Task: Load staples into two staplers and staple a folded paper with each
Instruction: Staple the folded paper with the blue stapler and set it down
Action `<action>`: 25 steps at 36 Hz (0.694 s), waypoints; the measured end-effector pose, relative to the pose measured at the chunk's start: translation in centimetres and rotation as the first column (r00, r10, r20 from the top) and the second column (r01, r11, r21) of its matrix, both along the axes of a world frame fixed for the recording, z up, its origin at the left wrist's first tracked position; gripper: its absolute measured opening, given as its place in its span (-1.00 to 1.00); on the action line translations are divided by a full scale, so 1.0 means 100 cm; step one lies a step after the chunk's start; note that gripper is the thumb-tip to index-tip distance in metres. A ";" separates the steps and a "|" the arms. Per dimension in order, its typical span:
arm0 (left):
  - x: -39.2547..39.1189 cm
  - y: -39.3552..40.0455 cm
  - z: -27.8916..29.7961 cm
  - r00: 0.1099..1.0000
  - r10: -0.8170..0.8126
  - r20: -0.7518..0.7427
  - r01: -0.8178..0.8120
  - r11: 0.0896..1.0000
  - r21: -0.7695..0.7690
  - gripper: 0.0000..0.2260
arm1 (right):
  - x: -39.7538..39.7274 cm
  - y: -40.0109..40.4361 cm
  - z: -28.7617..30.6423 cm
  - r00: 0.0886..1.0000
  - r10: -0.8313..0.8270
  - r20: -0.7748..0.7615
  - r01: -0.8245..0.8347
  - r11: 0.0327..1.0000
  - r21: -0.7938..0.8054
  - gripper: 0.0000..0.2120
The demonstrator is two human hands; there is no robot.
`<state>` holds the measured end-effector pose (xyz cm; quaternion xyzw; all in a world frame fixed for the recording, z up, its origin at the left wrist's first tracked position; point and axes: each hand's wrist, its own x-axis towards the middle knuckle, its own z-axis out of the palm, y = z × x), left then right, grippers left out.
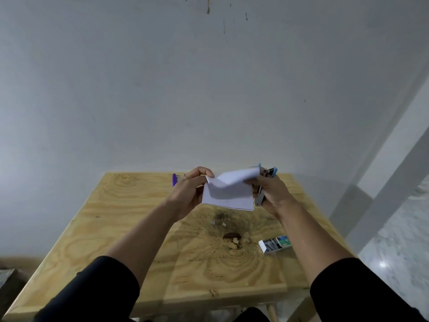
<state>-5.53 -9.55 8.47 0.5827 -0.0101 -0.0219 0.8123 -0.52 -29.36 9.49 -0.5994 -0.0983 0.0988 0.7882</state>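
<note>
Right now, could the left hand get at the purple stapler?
Probably not yet: the left hand is pinching the folded paper. The purple stapler lies just behind it on the table, otherwise unblocked.

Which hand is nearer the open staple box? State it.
Right. The right hand, gripping the blue stapler, is above the staple box; the left hand, pinching the folded paper, is farther left.

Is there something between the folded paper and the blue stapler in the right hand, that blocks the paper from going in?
Nothing visible blocks it. The folded paper, pinched by the left hand, already touches the blue stapler held by the right hand. Its curled upper corner overlaps the stapler's top, so the stapler's mouth is hidden.
</note>
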 end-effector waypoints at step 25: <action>0.009 0.007 0.005 0.953 0.289 0.088 -0.302 0.906 0.297 -0.76 | 0.000 0.004 0.004 0.988 0.105 -0.110 -0.133 0.951 -0.279 -0.71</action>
